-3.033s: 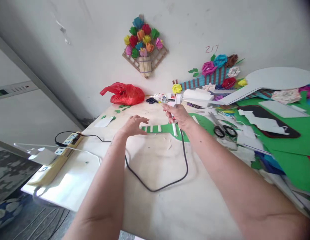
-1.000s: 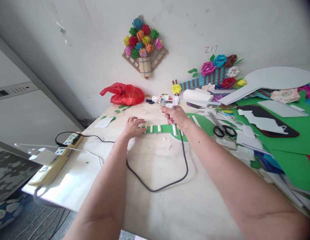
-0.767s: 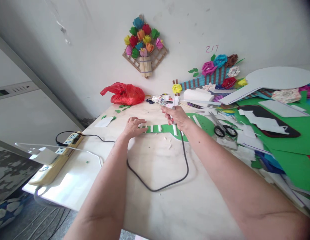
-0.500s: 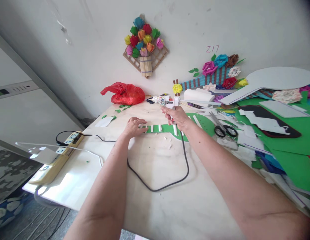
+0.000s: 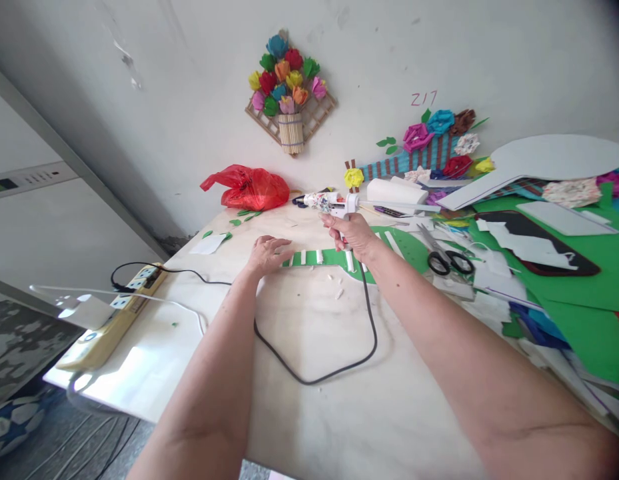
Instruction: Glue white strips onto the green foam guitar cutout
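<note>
Right grip [image 5: 356, 235] wrapped round the gun [image 5: 352, 201], front end pointing left. Left grip [image 5: 269, 255] at the narrow end of the cutout [image 5: 413, 245]; from here I can't tell whether it pinches or just rests. Cutout flat on the surface [image 5: 314, 427], running from left grip to below and past the right. White strips [image 5: 320, 256] cross the neck and part of the round body. I'd call it part done: body's right side lacks strips. Scissors [image 5: 442, 253] just beside it.
</note>
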